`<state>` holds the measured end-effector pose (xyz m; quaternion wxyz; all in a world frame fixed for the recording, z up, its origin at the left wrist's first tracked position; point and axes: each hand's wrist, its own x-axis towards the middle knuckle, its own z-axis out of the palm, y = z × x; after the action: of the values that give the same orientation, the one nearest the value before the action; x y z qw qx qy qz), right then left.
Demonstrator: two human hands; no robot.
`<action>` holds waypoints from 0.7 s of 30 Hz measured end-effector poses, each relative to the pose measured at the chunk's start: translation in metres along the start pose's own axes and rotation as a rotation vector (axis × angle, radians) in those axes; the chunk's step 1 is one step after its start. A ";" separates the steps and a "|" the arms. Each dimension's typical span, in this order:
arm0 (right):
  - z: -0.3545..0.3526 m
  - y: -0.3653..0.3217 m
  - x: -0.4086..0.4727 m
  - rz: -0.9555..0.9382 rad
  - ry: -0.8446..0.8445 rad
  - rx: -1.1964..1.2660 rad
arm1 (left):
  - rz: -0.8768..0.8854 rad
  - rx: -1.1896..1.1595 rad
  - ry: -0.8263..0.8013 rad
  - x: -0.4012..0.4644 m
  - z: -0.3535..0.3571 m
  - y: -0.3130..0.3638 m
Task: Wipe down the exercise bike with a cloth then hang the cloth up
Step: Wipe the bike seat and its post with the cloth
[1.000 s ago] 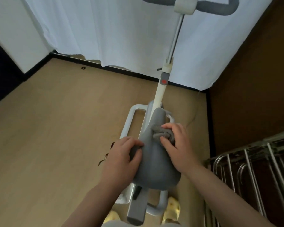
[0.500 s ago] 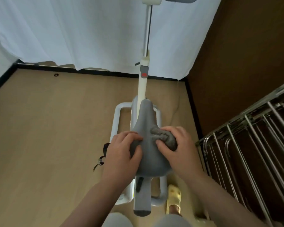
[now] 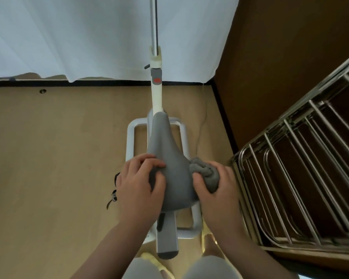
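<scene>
The fingers (image 3: 199,183) of the right hand (image 3: 218,196) are curled round a bunched grey cloth (image 3: 205,174), pinching it against the right flank of the grey saddle (image 3: 169,158). Those of the left hand (image 3: 138,188) are bent over the saddle's left edge, thumb on top, gripping it to hold it steady. Both hands sit at the wide rear of the seat, with the person's knees and a yellowish slipper (image 3: 149,258) just below them in the view.

For a good wipe here, I would keep the left grip firm so the seat does not twist, and draw the cloth along the side and under the lip, where sweat tends to gather. The cloth is balled up tight; loosening it a little would put more fabric on the surface. The narrow nose further forward looks like the next stretch to cover.

Beyond the saddle stand the exercise bike's white base frame (image 3: 130,141) and its upright post (image 3: 156,91) with a red-marked clamp; these probably remain to be wiped. The handlebars are out of view.

To the right, a metal drying rack (image 3: 290,158) stands close by, a likely place to hang the cloth afterwards. A white curtain (image 3: 89,37) hangs at the back.
</scene>
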<state>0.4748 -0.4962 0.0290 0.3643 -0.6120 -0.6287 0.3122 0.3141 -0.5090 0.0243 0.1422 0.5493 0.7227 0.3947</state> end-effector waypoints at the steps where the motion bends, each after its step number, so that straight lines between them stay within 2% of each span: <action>1: 0.002 -0.003 -0.004 -0.023 0.013 0.000 | 0.009 0.002 -0.009 -0.001 -0.001 0.000; 4: 0.001 -0.004 -0.010 -0.196 -0.079 -0.063 | 0.026 -0.006 -0.043 0.001 -0.003 0.001; 8: 0.000 0.007 0.007 0.102 -0.050 0.064 | -0.018 -0.098 -0.038 0.010 -0.003 0.006; 11: 0.009 0.002 0.014 0.021 -0.088 0.084 | -0.007 -0.050 -0.081 0.020 0.000 0.011; 15: 0.019 0.005 0.061 0.108 -0.250 0.116 | -0.018 0.079 -0.132 0.032 0.008 0.014; 21: 0.011 0.010 0.047 -0.029 -0.285 0.061 | -0.115 0.153 -0.109 0.037 0.013 0.022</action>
<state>0.4717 -0.4479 0.0178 0.2944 -0.5410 -0.6729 0.4097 0.3243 -0.4681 0.0403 0.1614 0.5369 0.7720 0.2994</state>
